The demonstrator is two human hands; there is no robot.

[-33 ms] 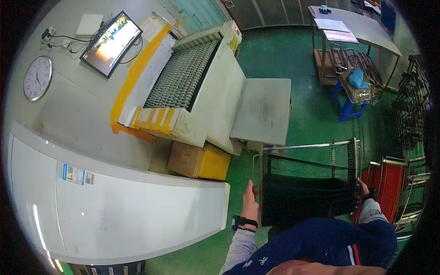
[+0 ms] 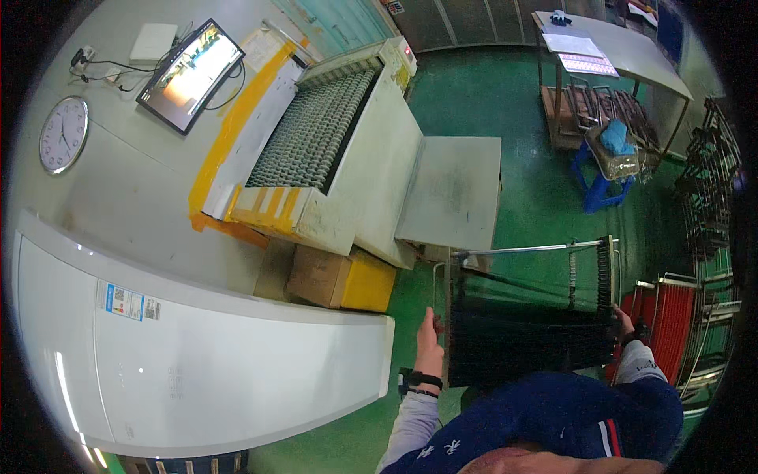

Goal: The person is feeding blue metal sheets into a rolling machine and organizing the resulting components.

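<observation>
A metal slotted rack point(image 2: 527, 247) filled with thin dark sheets point(image 2: 529, 340) is in front of my body, a bright bar across its far side. My left hand point(image 2: 430, 347) is closed on the rack's left side, close to a wire loop handle point(image 2: 437, 276). On the opposite side my right hand point(image 2: 624, 322) grips the rack's right edge, its fingers partly hidden by the frame. Slots or teeth run along the right rail. My torso covers the near end of the rack.
Left stand a white cabinet-like appliance point(image 2: 237, 363) and a machine with rows of ridged rollers point(image 2: 316, 126), a grey table point(image 2: 450, 189) at its end. Right are red racks point(image 2: 659, 324) and metal frames point(image 2: 703, 189). Farther off are a blue stool point(image 2: 604, 189) and a worktable point(image 2: 632, 47).
The rack has shifted very slightly to the left and tilted a little, so the dark sheets show at a different angle. Both hands keep their hold.
</observation>
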